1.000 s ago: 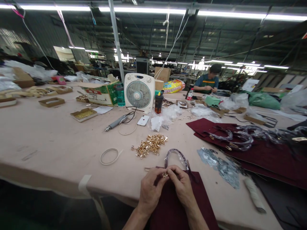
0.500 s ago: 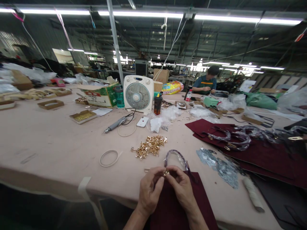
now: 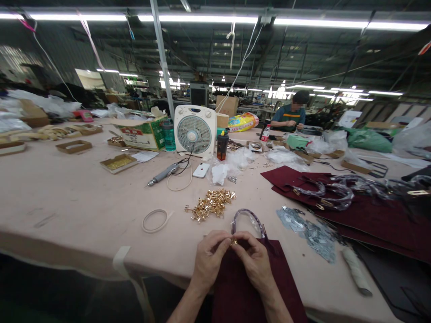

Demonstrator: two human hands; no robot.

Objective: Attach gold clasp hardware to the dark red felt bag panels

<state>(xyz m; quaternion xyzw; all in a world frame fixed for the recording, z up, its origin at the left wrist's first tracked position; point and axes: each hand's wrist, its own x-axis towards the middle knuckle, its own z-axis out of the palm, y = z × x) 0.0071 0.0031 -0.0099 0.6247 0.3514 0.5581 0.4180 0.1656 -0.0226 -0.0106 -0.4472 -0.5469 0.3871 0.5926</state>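
Observation:
My left hand (image 3: 209,256) and my right hand (image 3: 253,259) meet fingertip to fingertip, both closed in a pinch on a small gold metal fitting (image 3: 234,241). Fingers cover much of the fitting. Beneath my hands lies a dark maroon bag panel (image 3: 284,280) at the table's front edge. Its handle (image 3: 247,212), wrapped in clear plastic, arches up just beyond my fingertips. A heap of similar gold fittings (image 3: 212,204) lies past my hands. Thin grey metal plates (image 3: 311,233) are spread to the right.
A tape roll (image 3: 155,221) lies left on the table (image 3: 84,202). Farther back are a corded electric screwdriver (image 3: 163,174), a phone (image 3: 201,170) and a box fan (image 3: 195,132). More maroon panels (image 3: 377,224) are stacked right. A co-worker (image 3: 290,114) is across the table.
My left thumb has moved up against the fitting, and the fingers of both hands have drawn closer around it. The view has shifted very slightly.

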